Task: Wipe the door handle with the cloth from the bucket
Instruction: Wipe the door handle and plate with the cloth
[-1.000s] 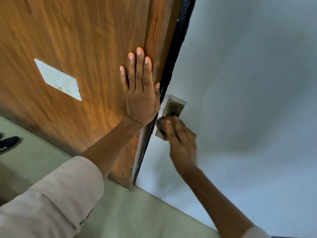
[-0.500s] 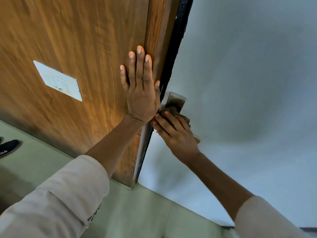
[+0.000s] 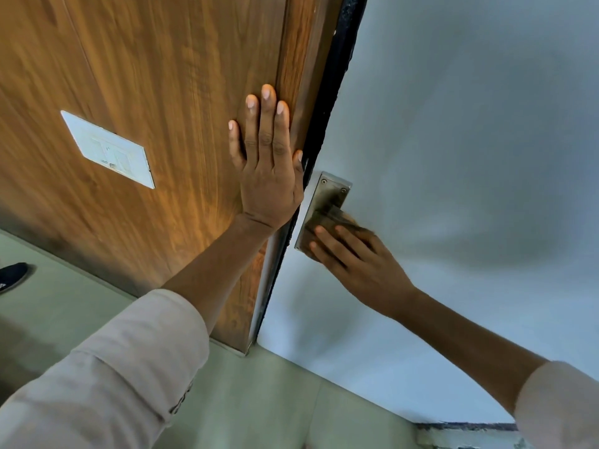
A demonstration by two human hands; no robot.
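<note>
No writing is readable on the white switch plate point(image 3: 108, 150). Your right hand point(image 3: 356, 264) presses a brownish cloth point(image 3: 327, 218) against the steel door handle plate point(image 3: 324, 202), fingers closed over it. Your left hand point(image 3: 267, 170) lies flat, fingers spread, on the wooden panel point(image 3: 146, 76) beside the black door edge point(image 3: 327, 92); the grey door face point(image 3: 453, 124) stretches bare to the right.

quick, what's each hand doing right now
Left hand: open, flat on the wooden panel.
Right hand: pressing the cloth on the handle plate.
</note>
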